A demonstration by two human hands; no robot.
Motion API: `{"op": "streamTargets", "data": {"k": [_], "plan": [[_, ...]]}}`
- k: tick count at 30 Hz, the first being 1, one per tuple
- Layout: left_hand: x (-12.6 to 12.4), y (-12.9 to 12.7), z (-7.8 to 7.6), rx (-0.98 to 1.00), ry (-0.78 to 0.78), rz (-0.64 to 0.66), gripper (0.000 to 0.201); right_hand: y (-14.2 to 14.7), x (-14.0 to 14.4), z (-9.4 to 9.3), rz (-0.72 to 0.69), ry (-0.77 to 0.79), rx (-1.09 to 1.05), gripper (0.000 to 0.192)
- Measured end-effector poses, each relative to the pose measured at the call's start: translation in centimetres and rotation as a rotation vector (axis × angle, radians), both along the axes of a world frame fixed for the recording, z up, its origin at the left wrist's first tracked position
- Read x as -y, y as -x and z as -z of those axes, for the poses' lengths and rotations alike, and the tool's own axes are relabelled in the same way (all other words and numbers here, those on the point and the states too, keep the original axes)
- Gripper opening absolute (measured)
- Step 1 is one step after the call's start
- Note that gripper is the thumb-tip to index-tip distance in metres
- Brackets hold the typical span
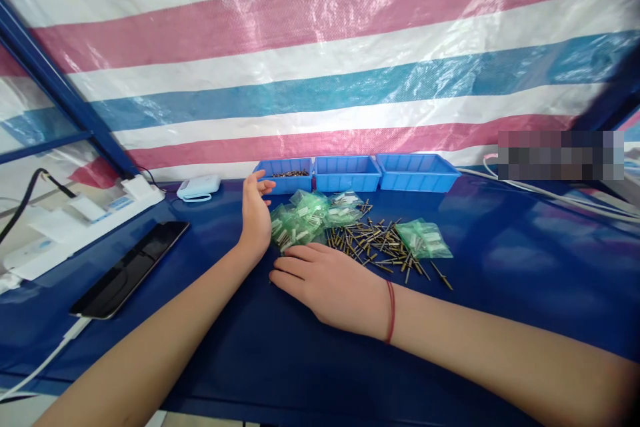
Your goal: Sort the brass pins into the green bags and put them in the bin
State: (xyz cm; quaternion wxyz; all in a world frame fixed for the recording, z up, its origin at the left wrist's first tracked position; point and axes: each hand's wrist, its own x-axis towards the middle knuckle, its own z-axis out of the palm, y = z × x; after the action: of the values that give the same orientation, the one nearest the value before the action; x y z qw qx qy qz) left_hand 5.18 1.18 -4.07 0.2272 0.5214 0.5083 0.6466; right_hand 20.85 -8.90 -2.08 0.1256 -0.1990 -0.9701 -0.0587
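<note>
My left hand (256, 217) stands on edge at the left side of the pile, palm turned inward and fingers apart, holding nothing. Beside its palm lie several green translucent plastic bags (306, 213) with small pale parts inside. Palm down on the table in front of these bags is my right hand (333, 287), its fingers stretched out to the left; what lies under it is hidden. Just beyond my right hand spreads a loose heap of bronze-coloured blind rivets (373, 240). Another green bag (425, 239) rests on the heap's right side.
Three blue bins stand along the back: the left bin (285, 165) holds small brownish pieces, beside the middle bin (347, 180) and right bin (419, 180). A phone (131, 270) on a cable, a white power strip (83, 223) and a pale-blue device (200, 187) lie left. Striped sheeting (320, 67) hangs behind.
</note>
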Motion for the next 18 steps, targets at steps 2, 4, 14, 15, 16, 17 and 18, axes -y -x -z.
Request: {"op": "streamTargets", "data": {"k": [2, 4, 14, 15, 16, 17, 18], "plan": [[0.1, -0.2, 0.2, -0.061, 0.011, 0.04, 0.045, -0.1, 0.1, -0.1, 0.011, -0.022, 0.001, 0.029], [0.3, -0.5, 0.2, -0.149, 0.017, 0.09, 0.042, 0.0, 0.3, -0.2, 0.004, -0.031, 0.005, 0.029], [2.3, -1.4, -0.1, -0.663, 0.015, 0.241, 0.036, -2.9, 0.9, -0.9, 0.019, -0.161, 0.107, 0.024], [2.4, -1.4, -0.1, -0.722, 0.017, 0.239, 0.039, -3.6, 0.9, -1.0, 0.026, -0.173, 0.107, 0.023], [2.4, -1.5, 0.0, -0.783, 0.021, 0.232, 0.041, -4.2, 1.0, -1.2, 0.033, -0.181, 0.103, 0.023], [2.4, -1.5, 0.1, -0.841, 0.025, 0.223, 0.042, -4.8, 1.0, -1.3, 0.044, -0.185, 0.097, 0.023], [2.3, -1.6, 0.2, -0.89, 0.028, 0.212, 0.043, -5.3, 1.0, -1.3, 0.058, -0.18, 0.092, 0.024]]}}
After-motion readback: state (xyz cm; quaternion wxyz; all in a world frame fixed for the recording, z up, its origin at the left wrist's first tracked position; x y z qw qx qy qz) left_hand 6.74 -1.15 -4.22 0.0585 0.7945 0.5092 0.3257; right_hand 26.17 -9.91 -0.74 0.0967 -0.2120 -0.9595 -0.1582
